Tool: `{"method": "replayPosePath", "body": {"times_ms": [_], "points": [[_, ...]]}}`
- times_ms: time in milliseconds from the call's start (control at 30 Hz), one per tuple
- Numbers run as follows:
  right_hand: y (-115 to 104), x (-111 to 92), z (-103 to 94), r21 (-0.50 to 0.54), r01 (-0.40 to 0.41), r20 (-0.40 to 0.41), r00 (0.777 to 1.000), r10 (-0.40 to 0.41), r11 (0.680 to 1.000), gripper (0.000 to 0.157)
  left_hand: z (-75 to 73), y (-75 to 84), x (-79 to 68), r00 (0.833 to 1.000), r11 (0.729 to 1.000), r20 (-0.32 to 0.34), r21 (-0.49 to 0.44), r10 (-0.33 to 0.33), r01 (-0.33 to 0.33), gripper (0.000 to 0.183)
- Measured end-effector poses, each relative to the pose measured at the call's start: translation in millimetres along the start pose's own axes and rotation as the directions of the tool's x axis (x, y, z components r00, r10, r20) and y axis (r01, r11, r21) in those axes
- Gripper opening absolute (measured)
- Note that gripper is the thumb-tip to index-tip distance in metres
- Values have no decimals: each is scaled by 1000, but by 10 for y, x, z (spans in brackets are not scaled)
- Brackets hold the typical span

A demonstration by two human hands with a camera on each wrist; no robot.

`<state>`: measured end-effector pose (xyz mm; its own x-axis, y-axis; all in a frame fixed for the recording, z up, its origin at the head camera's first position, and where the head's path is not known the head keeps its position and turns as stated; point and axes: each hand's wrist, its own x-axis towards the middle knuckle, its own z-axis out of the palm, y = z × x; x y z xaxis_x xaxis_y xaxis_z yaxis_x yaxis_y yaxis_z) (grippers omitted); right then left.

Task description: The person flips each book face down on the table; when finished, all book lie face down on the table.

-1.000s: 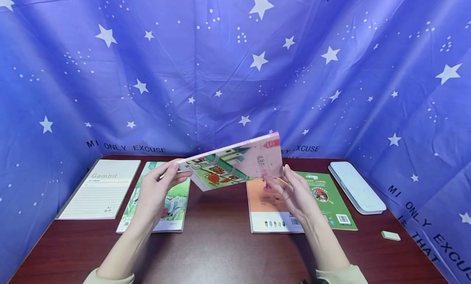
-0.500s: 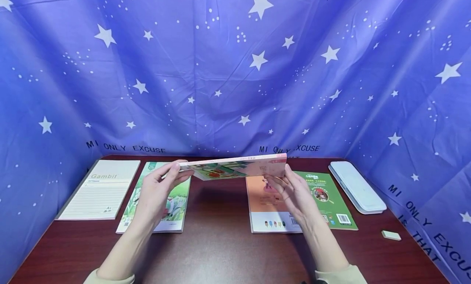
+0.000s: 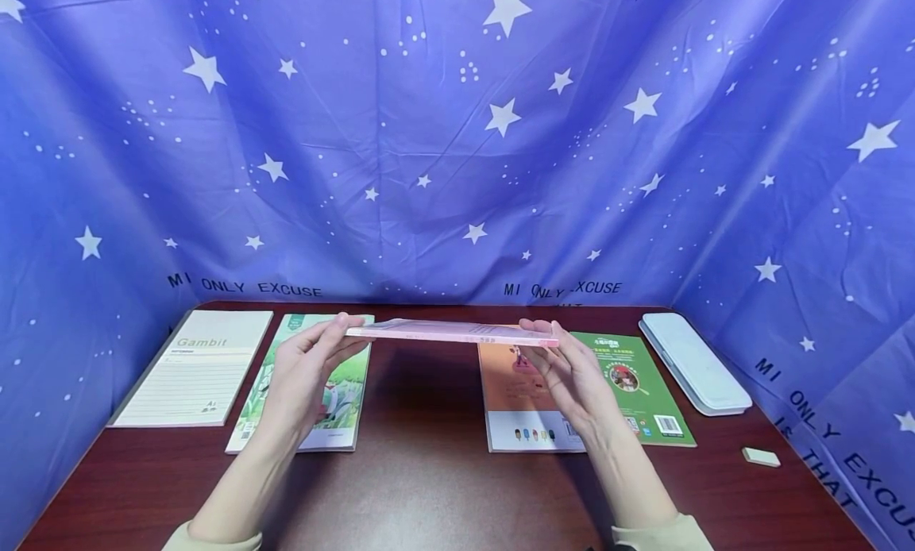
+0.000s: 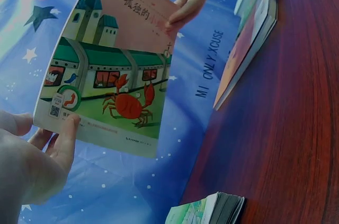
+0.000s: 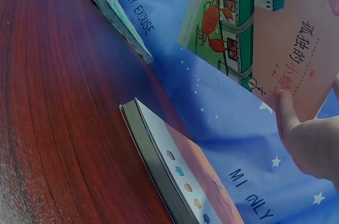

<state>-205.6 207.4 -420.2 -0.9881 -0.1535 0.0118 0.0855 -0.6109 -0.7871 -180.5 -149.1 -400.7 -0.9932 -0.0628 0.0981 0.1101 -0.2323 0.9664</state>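
A thin pink picture book (image 3: 443,332) is held up above the middle of the table, nearly edge-on in the head view with its spine toward me. Its cover (image 4: 124,83), showing a red crab and a green train, faces the wrist cameras. My left hand (image 3: 303,368) pinches the book's left end between thumb and fingers. At the other end my right hand (image 3: 575,376) grips it, fingertips on the cover beside the title. Under the left hand lies a green picture book (image 3: 343,392); below the right hand lies an orange and white book (image 3: 507,396).
On the far left of the brown table (image 3: 422,472) lies a cream Gambit notebook (image 3: 196,368). To the right are a green book (image 3: 654,392), a white case (image 3: 693,364) and a small eraser (image 3: 761,456). A blue star-print curtain (image 3: 429,138) hangs around the table.
The book has tilted from showing its crab cover to lying almost flat, and its right end has come down. Both hands keep hold of its ends.
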Motion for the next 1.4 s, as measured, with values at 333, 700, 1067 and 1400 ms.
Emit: {"method": "replayPosePath", "body": {"times_ms": [333, 700, 1067, 1400], "points": [[3, 5, 20, -103, 4, -30, 1000, -8, 995, 31, -3, 9, -9, 998, 998, -24, -22, -65, 65, 33], [4, 20, 60, -110, 17, -32, 999, -21, 994, 68, 11, 10, 15, 996, 996, -36, -47, -83, 81, 34], [44, 36, 70, -192, -14, -154, 988, -16, 981, 55, -22, 38, 28, 972, 963, 112, -151, -209, 224, 77], [48, 11, 25, -261, -60, -21, 998, 57, 964, 59, -44, -56, 87, 950, 948, 196, -158, -244, 276, 81]]}}
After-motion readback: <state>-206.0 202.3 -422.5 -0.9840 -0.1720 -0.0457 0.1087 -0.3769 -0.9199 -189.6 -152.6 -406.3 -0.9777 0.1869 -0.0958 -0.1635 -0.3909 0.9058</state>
